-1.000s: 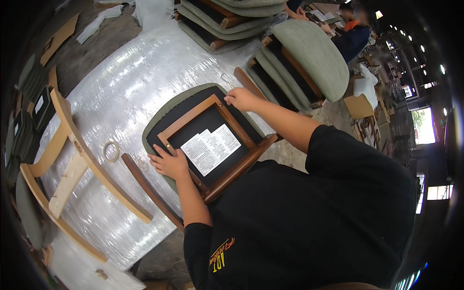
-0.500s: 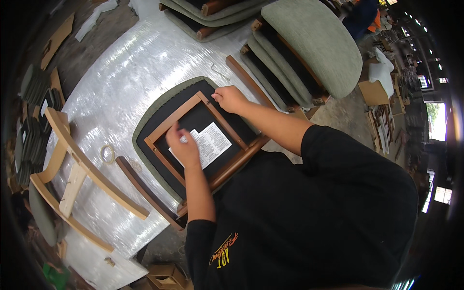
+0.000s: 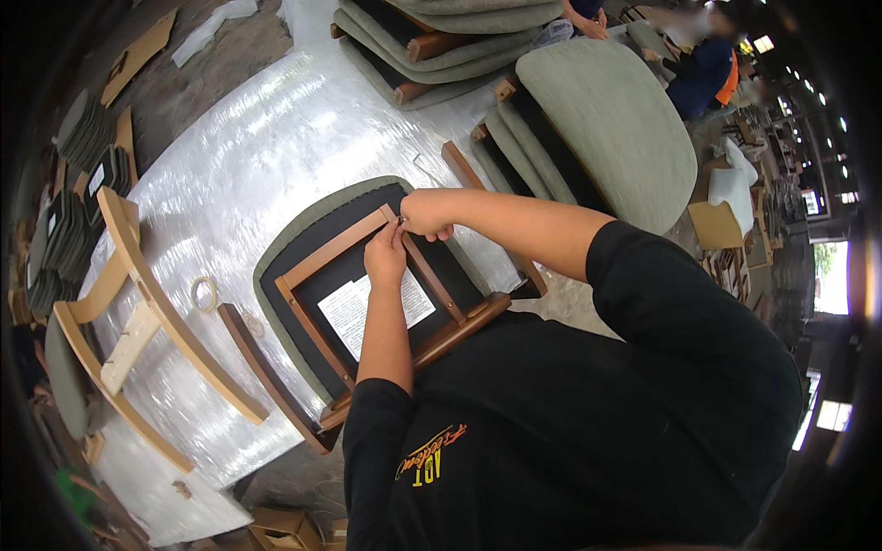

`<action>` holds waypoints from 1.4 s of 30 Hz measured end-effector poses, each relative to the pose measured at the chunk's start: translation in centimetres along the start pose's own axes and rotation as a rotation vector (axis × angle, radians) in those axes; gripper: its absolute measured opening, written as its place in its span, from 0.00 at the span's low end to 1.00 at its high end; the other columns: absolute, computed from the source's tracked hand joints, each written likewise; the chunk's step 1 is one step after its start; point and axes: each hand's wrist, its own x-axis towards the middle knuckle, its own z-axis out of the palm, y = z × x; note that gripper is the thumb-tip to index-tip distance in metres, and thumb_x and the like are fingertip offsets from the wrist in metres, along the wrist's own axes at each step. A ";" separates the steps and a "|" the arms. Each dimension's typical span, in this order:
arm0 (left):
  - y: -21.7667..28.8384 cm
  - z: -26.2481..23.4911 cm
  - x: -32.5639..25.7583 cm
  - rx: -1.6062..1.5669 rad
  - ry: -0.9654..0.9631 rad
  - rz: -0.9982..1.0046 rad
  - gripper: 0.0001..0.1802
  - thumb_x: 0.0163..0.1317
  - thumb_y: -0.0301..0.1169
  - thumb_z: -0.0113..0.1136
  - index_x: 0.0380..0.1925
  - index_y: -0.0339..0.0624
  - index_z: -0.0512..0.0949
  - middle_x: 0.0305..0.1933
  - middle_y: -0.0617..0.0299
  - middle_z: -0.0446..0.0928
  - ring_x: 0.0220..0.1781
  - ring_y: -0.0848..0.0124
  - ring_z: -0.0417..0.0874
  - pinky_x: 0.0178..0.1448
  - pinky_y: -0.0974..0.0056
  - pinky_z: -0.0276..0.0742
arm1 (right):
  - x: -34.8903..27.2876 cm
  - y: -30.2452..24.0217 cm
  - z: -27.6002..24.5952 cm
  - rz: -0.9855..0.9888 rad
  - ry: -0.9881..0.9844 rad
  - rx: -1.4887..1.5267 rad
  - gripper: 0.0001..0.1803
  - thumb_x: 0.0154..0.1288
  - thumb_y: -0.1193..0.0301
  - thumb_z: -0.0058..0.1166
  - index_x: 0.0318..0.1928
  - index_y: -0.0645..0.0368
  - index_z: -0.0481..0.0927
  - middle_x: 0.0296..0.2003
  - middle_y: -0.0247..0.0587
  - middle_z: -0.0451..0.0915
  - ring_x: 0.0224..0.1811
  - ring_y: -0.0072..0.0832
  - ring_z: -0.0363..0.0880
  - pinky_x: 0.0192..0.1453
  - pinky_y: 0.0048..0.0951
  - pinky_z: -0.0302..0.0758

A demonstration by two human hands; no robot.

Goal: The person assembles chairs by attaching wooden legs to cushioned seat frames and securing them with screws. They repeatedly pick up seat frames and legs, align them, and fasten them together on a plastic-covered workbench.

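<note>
There is a single view, from a wide fisheye camera worn on the person's head. It looks steeply down and slightly forward over the person's own chest and black shirt (image 3: 570, 432), which fills the lower right of the picture. Both forearms come in from that lower side and meet near the centre, so the left hand (image 3: 386, 259) and right hand (image 3: 424, 213) sit close under the lens. The foil-covered desk (image 3: 239, 184) spreads across the upper left and bends toward the dark round rim. The far workshop floor and another person (image 3: 703, 69) appear small along the top right edge.
</note>
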 end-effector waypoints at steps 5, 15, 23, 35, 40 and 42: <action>-1.4 0.5 0.1 -0.043 0.046 0.100 0.11 0.71 0.34 0.63 0.49 0.49 0.88 0.37 0.44 0.85 0.40 0.44 0.87 0.44 0.48 0.83 | 1.8 0.7 0.1 -0.507 0.365 -0.771 0.13 0.67 0.66 0.56 0.37 0.61 0.89 0.36 0.54 0.89 0.43 0.46 0.90 0.46 0.45 0.86; -2.1 1.1 0.5 -0.106 0.023 0.060 0.09 0.70 0.35 0.64 0.44 0.48 0.87 0.37 0.45 0.86 0.41 0.44 0.87 0.46 0.46 0.82 | 1.8 -0.3 3.4 0.102 0.286 0.508 0.28 0.77 0.53 0.51 0.35 0.69 0.86 0.26 0.50 0.86 0.25 0.39 0.87 0.27 0.39 0.85; 0.8 -2.9 -3.8 -0.184 -0.014 -0.014 0.30 0.68 0.31 0.65 0.70 0.43 0.73 0.35 0.52 0.84 0.36 0.51 0.86 0.46 0.53 0.82 | 0.9 -0.7 3.5 -0.156 0.558 -0.533 0.11 0.67 0.66 0.57 0.39 0.56 0.89 0.38 0.55 0.89 0.45 0.52 0.89 0.49 0.50 0.84; 0.4 -6.7 -15.2 -0.032 -0.449 -0.097 0.16 0.68 0.33 0.65 0.53 0.42 0.85 0.40 0.47 0.87 0.44 0.48 0.88 0.52 0.49 0.83 | -7.9 8.0 18.5 -0.125 0.475 0.321 0.21 0.76 0.60 0.51 0.31 0.64 0.82 0.23 0.50 0.84 0.27 0.46 0.85 0.39 0.45 0.81; 1.4 -6.4 -14.8 -0.051 -0.387 -0.027 0.16 0.67 0.30 0.64 0.54 0.40 0.84 0.41 0.47 0.87 0.45 0.49 0.88 0.52 0.50 0.82 | -7.3 7.7 20.8 -0.162 0.775 0.046 0.20 0.74 0.61 0.52 0.28 0.63 0.81 0.25 0.55 0.84 0.29 0.51 0.85 0.41 0.48 0.81; 2.3 -6.3 -14.9 -0.081 -0.366 -0.042 0.18 0.67 0.30 0.64 0.56 0.40 0.83 0.41 0.48 0.87 0.45 0.50 0.88 0.52 0.50 0.82 | -7.7 7.4 21.1 -0.214 0.730 0.092 0.20 0.74 0.61 0.51 0.28 0.63 0.81 0.27 0.58 0.84 0.32 0.55 0.85 0.43 0.51 0.81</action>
